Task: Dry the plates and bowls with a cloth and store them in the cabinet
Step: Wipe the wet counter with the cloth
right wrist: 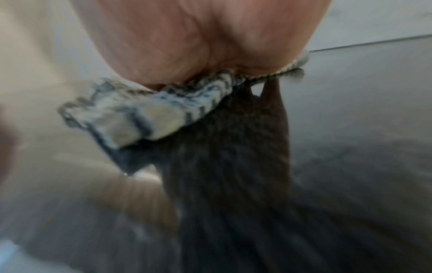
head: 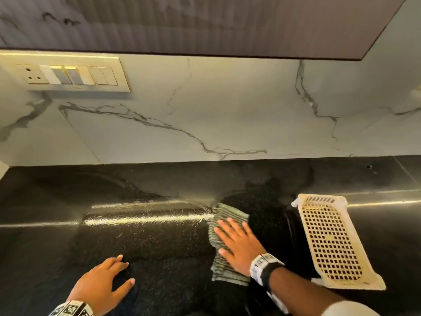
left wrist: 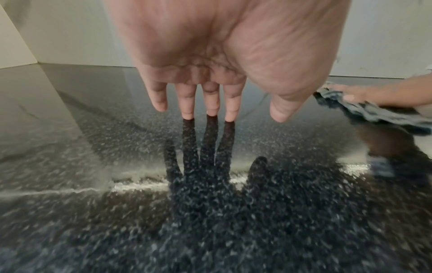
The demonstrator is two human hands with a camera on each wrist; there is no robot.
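A green-and-grey striped cloth lies flat on the black speckled countertop. My right hand presses down on it with straight, spread fingers. The blurred right wrist view shows the cloth bunched under my palm. My left hand rests on the counter to the left, fingers straight, fingertips touching the stone, holding nothing. In the left wrist view the cloth appears at the far right. No plates or bowls are in view.
A cream plastic perforated tray lies on the counter right of the cloth. Wet streaks mark the counter left of the cloth. A marble backsplash with a switch panel stands behind, under an overhead cabinet.
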